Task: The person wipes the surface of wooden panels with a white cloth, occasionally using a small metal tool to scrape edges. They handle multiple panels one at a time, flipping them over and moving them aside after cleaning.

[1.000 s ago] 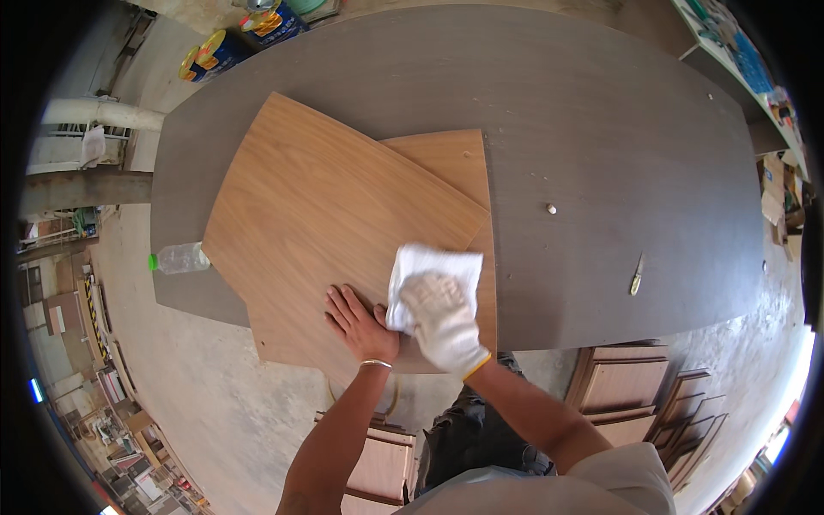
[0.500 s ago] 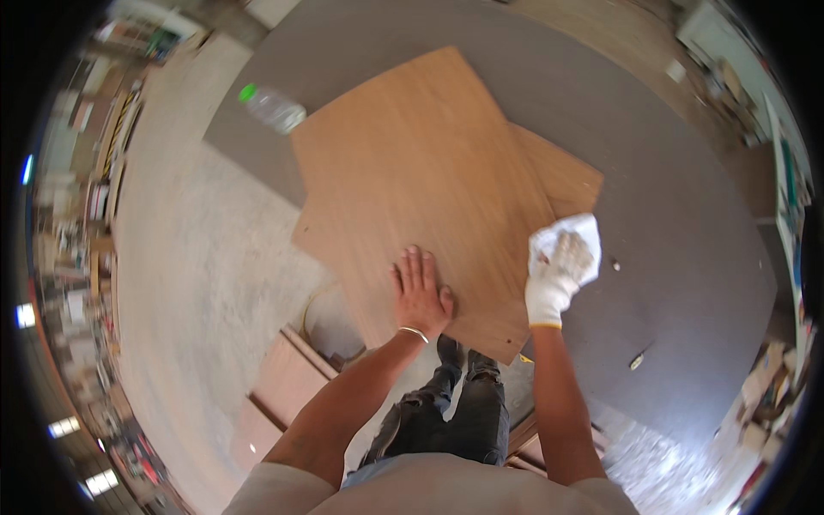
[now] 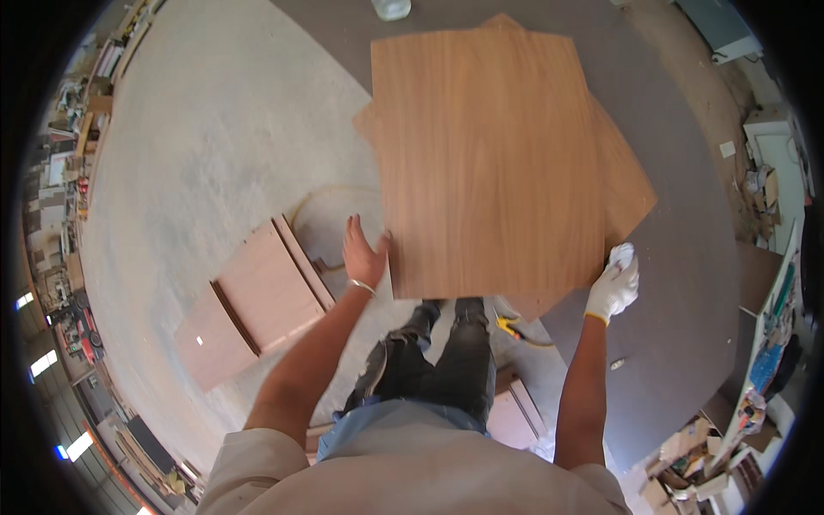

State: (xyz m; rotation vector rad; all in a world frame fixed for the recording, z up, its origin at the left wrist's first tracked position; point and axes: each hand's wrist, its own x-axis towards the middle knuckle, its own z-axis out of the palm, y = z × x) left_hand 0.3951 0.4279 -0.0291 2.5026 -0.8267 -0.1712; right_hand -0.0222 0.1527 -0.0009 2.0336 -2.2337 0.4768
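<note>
In front of me a square wood-grain panel [image 3: 493, 163] lies flat over another wood-grain panel [image 3: 631, 190], whose corners stick out at an angle from beneath. My left hand [image 3: 364, 252], bare with a bracelet at the wrist, is at the upper panel's left edge. Its fingers are apart, and the thumb is by the edge. At the lower right corner is my right hand [image 3: 611, 290] in a white glove. It grips a bunched white cloth [image 3: 621, 255] beside the panel's right edge. Both panels rest on a large dark grey tabletop [image 3: 687, 257].
A clear bottle [image 3: 392, 9] stands at the far edge of view. Pinkish boards [image 3: 266, 287] are stacked low on the left. A yellow tool with a hose [image 3: 509, 326] hangs near my legs. A small object [image 3: 617, 364] lies on the tabletop, with scraps [image 3: 687, 463] beyond it.
The upper panel now sits squarer to me. My left hand has left the panel's face for its left edge. My right hand, with the cloth, is by the right edge; the view has shifted.
</note>
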